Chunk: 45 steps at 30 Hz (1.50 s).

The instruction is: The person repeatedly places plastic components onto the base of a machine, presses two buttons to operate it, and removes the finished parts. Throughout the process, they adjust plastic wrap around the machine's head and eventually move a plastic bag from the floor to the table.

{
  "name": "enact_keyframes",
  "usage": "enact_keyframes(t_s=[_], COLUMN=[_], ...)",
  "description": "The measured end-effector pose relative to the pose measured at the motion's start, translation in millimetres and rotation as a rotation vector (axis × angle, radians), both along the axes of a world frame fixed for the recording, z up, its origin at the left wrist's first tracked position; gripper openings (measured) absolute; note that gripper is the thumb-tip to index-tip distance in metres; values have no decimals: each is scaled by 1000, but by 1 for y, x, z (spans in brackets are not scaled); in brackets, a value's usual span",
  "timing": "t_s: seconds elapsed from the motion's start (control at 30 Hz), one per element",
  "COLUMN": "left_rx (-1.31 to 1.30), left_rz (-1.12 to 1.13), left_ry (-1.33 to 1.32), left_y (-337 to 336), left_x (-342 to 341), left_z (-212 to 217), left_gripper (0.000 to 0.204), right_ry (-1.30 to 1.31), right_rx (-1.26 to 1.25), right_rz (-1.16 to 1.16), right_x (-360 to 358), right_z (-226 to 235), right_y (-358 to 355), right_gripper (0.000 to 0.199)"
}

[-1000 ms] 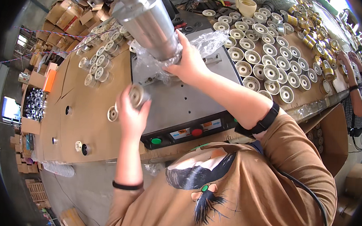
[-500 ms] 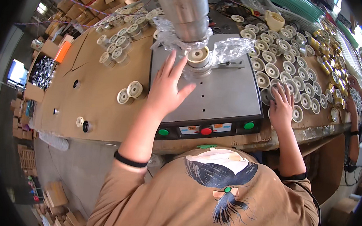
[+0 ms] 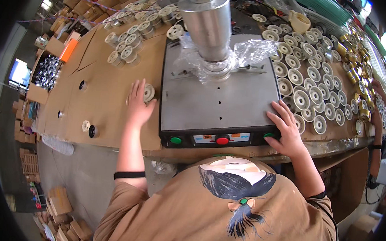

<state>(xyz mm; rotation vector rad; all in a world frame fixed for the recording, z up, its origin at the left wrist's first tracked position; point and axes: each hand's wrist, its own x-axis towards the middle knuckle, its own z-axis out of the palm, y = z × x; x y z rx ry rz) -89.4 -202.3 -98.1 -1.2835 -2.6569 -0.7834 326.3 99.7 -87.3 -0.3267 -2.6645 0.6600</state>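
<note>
Since half a second ago, we see the left hand has left the press plate for the cardboard-covered bench, fingers spread flat beside a cream plastic spool, gripping nothing, while the right hand has slid to the machine's front right corner, open, fingertips beside the green button. Both hands sit clear of the steel press cylinder, which bears down on a spool wrapped in clear film, centred on the grey plate. Rows of spools wait within the right hand's reach.
</note>
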Motion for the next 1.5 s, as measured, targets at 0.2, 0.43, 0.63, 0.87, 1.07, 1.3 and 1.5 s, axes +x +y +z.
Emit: enact_keyframes(t_s=[0.2, 0.43, 0.63, 0.87, 1.07, 1.3, 1.5], left_rx=[-545, 3, 132, -47, -162, -468, -407], left_rz=[86, 177, -97, -363, -395, -360, -306], left_ry=[225, 26, -202, 79, 168, -46, -50], left_y=[8, 14, 67, 170, 176, 55, 12], left_x=[-13, 42, 93, 99, 96, 111, 118], left_z=[-5, 26, 63, 93, 85, 80, 49], left_gripper=[77, 82, 78, 63, 79, 99, 106], right_ry=[186, 236, 265, 435, 197, 180, -23], right_rx=[92, -240, -312, -144, 147, 80, 38], right_rz=[-120, -194, -274, -332, -398, -137, 26], right_x=[-41, -188, -216, -113, 20, 22, 9], right_z=[5, 31, 39, 41, -7, -4, 2], right_y=[15, 4, 4, 12, 30, 26, 15], right_gripper=[44, 87, 109, 53, 49, 57, 69])
